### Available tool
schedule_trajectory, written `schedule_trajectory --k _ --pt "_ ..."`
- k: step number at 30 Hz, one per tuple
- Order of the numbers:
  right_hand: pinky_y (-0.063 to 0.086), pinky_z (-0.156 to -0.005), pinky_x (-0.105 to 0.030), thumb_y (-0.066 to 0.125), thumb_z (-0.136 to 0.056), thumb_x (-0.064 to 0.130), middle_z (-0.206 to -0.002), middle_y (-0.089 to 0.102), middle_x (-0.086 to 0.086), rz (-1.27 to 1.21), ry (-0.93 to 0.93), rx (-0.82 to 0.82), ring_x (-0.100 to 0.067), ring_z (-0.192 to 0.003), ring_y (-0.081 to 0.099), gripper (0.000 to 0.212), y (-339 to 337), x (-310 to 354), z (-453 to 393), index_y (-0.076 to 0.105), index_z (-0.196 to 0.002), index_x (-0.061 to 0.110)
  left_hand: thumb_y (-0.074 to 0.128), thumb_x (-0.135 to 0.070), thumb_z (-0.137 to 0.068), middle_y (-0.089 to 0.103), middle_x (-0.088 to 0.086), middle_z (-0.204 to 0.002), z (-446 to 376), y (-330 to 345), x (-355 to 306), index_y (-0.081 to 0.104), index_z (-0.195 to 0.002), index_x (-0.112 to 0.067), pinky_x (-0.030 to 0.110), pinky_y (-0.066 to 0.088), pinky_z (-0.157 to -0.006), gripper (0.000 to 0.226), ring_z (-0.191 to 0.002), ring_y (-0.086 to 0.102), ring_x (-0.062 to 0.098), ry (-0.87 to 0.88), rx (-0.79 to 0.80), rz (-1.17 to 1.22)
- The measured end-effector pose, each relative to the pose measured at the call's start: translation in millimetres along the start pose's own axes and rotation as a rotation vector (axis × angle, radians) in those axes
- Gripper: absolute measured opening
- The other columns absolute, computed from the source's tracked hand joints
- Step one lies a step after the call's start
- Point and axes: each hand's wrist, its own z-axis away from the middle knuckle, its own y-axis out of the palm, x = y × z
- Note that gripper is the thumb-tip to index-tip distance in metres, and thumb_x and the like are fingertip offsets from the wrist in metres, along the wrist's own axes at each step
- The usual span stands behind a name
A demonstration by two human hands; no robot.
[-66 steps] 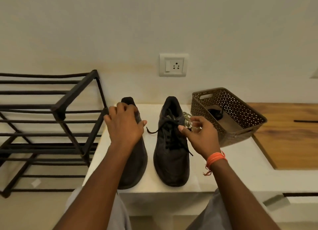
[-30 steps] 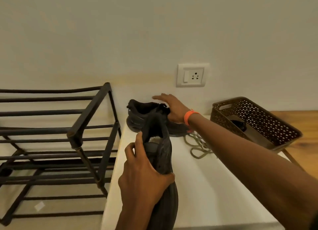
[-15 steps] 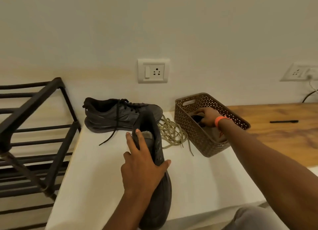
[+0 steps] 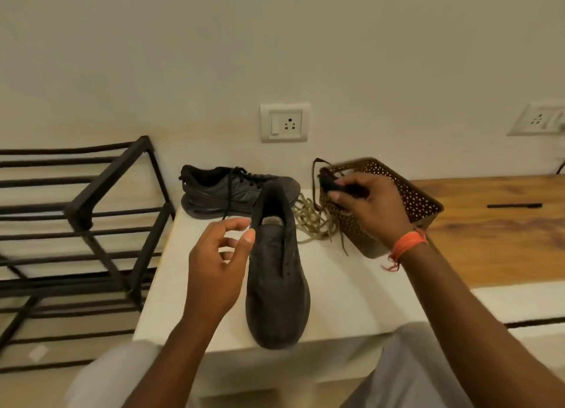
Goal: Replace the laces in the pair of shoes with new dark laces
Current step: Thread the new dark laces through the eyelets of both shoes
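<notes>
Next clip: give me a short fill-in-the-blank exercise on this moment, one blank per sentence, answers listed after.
1. The right hand holds a bundled dark lace above the brown ____.
2. The near shoe has ____ lace in it.
3. The heap of old laces is ____ in colour.
4. The far shoe lies with its toe toward the ____.

Answers: basket; no; beige; right

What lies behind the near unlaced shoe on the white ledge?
Behind the unlaced dark shoe lies the laced dark shoe on its side, and a heap of old tan laces beside it. The near shoe's heel covers part of both.
</notes>
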Motion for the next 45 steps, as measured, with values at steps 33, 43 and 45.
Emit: schedule_trajectory --k 33,43,45 --pt "0.054 -0.064 -0.028 0.055 -0.095 0.022 -0.077 0.064 -0.007 -0.879 0.362 0.173 -0.02 -0.071 0.064 0.014 58.1 4.9 102.4 0.054 -0.091 0.008 0.068 -0.027 -0.087 0.069 -0.008 -0.073 49.4 10.0 4.3 0.068 -0.092 -0.024 0.028 0.054 -0.065 0.005 -0.067 0.065 0.007 -0.088 0.429 -0.093" --pt "0.015 -0.034 -0.018 0.042 -0.099 0.029 -0.05 0.031 0.002 -0.931 0.464 0.443 -0.006 -0.033 0.026 0.027 35.4 -0.1 92.5 0.057 -0.086 0.01 0.068 -0.044 -0.082 0.048 -0.013 -0.131 48.5 14.6 -1.1 0.043 -0.133 -0.036 0.018 0.045 -0.093 0.058 -0.118 0.048 -0.003 0.02 0.44 0.092" --pt "0.014 -0.033 -0.017 0.044 -0.095 0.038 -0.047 0.026 0.0 -0.814 0.424 0.567 -0.007 -0.03 0.021 0.04 44.1 6.0 96.7 0.05 -0.069 0.008 0.069 -0.041 -0.083 0.048 -0.01 -0.139 50.3 20.3 -3.4 0.036 -0.143 -0.031 0.027 0.043 -0.103 0.069 -0.126 0.047 0.003 0.091 0.566 0.087"
